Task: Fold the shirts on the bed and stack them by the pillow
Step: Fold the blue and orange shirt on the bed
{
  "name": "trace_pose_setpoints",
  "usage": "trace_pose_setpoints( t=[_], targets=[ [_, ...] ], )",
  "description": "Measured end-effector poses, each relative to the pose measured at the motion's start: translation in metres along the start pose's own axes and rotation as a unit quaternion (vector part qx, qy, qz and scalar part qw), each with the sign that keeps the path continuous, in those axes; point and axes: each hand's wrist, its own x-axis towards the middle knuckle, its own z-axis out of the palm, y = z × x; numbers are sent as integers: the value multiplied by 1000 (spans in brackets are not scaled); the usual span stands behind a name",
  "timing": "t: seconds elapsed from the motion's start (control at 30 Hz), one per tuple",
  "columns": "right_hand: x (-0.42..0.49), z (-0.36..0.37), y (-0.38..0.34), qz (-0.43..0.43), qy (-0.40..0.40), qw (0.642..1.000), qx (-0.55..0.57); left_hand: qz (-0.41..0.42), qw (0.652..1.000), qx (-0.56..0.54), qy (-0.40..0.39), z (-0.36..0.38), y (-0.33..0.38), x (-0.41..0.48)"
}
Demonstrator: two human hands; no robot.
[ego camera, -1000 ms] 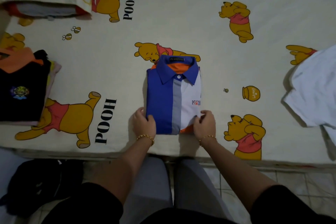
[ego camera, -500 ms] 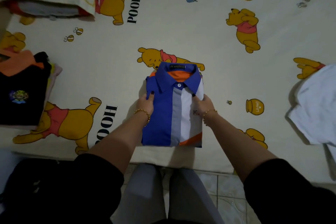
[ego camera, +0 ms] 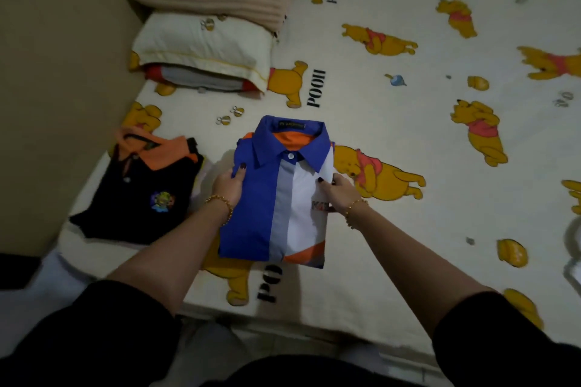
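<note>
Folded blue, grey & white collared shirt w/ orange trim (ego camera: 276, 207) over the bed near its front edge. L hand (ego camera: 228, 187) & R hand (ego camera: 338, 190) grip its side edges, fingers pinching, thumbs on top. Black orange-collared folded shirt (ego camera: 141, 195) lies just left, narrow gap between. Cream pillow (ego camera: 204, 47) beyond. Bare bear-print bed sheet (ego camera: 377, 110) to the right.

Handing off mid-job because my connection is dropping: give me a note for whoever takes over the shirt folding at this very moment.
Left hand grips the left side of the folded blue-and-white shirt; right hand grips its right side.
The shirt is over the near part of the bed. The stack, with the black shirt on top, lies to its left, in front of the pillow.
Done: this shirt is folded.
Left: set it on the stack.
</note>
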Motion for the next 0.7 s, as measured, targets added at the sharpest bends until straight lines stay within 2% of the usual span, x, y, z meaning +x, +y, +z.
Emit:
trace_pose_setpoints(
  t=[0.13,0.17,0.2,0.27,0.37,0.5,0.7],
  targets=[
    [4,108,-46,14,17,1000,21,10,1000,7,-6,-106,-18,45],
    [1,111,-47,12,17,1000,13,10,1000,3,-5,-108,-19,45],
    [6,167,-71,1,15,1000,18,11,1000,9,2,-163,-29,64],
    [0,183,-77,3,16,1000,12,14,1000,13,14,-177,-36,67],
    [1,252,-106,5,24,1000,19,-2,999,29,17,-243,-58,93],
    [2,299,-114,-9,44,999,-3,-10,999,39,24,-274,-85,112],
    [16,323,-100,-9,88,996,-20,11,999,34,22,-271,-108,130]
  ],
)
